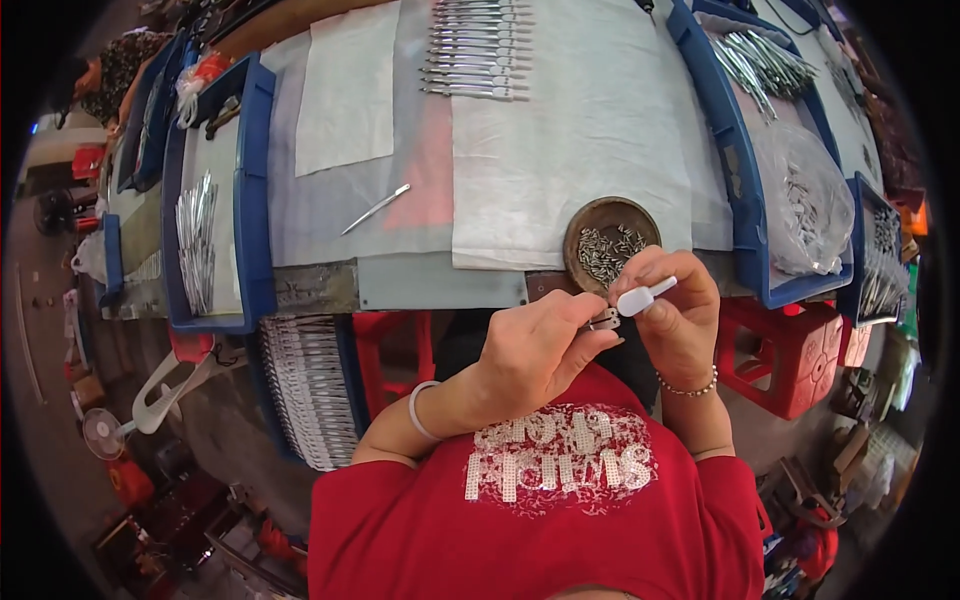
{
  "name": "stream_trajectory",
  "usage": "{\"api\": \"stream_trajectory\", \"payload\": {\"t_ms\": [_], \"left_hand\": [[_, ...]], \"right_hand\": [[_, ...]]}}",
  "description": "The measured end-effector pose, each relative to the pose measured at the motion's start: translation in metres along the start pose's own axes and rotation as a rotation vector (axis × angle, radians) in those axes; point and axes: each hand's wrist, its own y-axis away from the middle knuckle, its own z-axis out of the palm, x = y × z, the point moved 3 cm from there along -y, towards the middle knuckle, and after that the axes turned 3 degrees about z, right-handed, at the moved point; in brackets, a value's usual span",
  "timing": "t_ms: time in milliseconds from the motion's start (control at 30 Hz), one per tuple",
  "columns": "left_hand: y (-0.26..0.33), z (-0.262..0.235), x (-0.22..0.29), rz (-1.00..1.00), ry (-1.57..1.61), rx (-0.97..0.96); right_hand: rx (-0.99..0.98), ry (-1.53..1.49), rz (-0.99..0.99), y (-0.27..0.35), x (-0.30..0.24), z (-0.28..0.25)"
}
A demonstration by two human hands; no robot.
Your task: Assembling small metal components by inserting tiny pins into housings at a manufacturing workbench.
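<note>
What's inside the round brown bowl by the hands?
The brown bowl holds a heap of small metallic pieces. The right hand hides part of its near right side; whatever lies beneath the heap can't be seen.

The left forearm (392, 432) slants up rightward, the left hand (535, 345) pinching between thumb and fingers; the right forearm (700, 425) rises nearly upright in view, the right hand (682, 310) just beside, fingers curled.
</note>
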Motion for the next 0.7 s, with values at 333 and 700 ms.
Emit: {"api": "stream_trajectory", "payload": {"t_ms": [333,700], "left_hand": [[0.015,0.002,-0.01,-0.44,0.574,-0.089],[0.03,0.025,-0.011,-1.076,1.391,-0.145]], "right_hand": [[-0.087,0.358,0.032,0.001,-0.012,0.017],[-0.043,-0.502,0.115,-0.026,-0.016,0.031]]}}
